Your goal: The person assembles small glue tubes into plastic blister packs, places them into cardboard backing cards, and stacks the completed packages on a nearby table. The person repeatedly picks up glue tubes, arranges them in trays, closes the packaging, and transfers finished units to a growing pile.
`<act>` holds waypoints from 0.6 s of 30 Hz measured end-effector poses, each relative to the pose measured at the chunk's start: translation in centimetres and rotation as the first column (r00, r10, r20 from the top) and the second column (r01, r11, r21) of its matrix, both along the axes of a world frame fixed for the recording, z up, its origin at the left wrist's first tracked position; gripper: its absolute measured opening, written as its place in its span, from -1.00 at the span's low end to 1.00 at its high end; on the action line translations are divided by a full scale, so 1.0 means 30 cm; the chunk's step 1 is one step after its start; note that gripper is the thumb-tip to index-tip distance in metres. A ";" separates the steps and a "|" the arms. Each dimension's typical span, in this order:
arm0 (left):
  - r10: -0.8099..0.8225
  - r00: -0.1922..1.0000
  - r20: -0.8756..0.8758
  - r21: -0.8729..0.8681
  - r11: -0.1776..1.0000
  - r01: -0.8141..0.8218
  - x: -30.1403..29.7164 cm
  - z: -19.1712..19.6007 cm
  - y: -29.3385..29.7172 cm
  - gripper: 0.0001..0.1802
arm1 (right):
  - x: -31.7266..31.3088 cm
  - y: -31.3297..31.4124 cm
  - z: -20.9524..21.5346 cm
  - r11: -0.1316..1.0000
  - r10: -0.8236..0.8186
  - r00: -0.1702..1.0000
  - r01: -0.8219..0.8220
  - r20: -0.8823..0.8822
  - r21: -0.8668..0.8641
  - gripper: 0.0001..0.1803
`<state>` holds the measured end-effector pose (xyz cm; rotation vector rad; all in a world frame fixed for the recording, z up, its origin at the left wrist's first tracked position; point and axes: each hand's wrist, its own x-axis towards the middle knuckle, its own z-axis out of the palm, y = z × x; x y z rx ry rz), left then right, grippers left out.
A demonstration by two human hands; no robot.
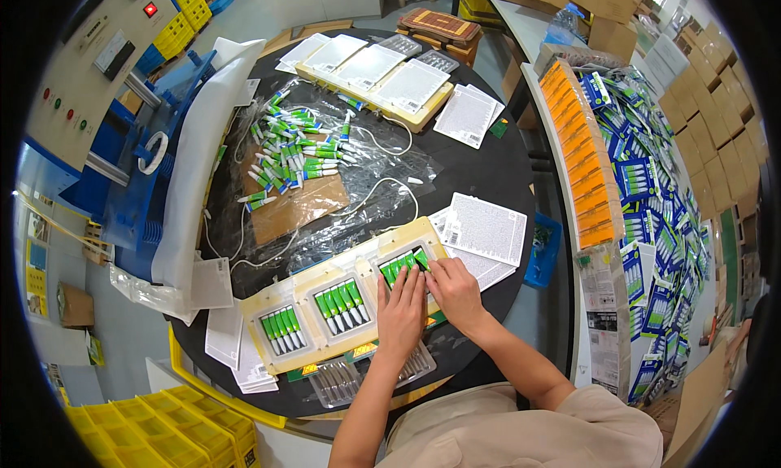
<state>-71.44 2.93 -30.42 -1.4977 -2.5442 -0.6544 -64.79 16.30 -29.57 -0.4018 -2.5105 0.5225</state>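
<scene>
Reaching over the cream tray, the left hand lays narrow, nearly straight fingers at green tubes in the right one of three compartments. The right hand touches there with fingers close together; whether either grips a tube, I cannot tell. Five smooth tubes fill the tray's left compartment. Behind the tray, many loose tubes heap on wrinkled clear plastic; beyond its right end, black tabletop reaches a curved edge.
</scene>
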 end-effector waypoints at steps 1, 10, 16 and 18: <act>-0.003 1.000 0.008 -0.007 1.000 0.003 -0.001 -0.003 -0.002 -0.56 | -0.003 -0.004 0.000 1.000 -0.005 1.000 0.005 -0.011 0.009 -0.71; -0.022 0.999 0.034 0.003 1.000 0.022 -0.011 0.018 -0.006 -0.56 | 0.018 -0.009 0.046 0.998 -0.061 0.995 0.061 0.082 0.001 -0.67; 0.061 0.996 0.059 0.021 0.998 -0.062 0.008 0.087 -0.151 -0.60 | 0.146 0.278 0.124 0.972 -0.174 0.912 0.098 0.372 0.214 -0.26; 0.184 0.980 0.074 0.047 0.981 -0.188 0.001 0.116 -0.286 -0.64 | 0.223 0.375 0.122 0.956 -0.084 0.856 -0.076 0.511 0.284 -0.21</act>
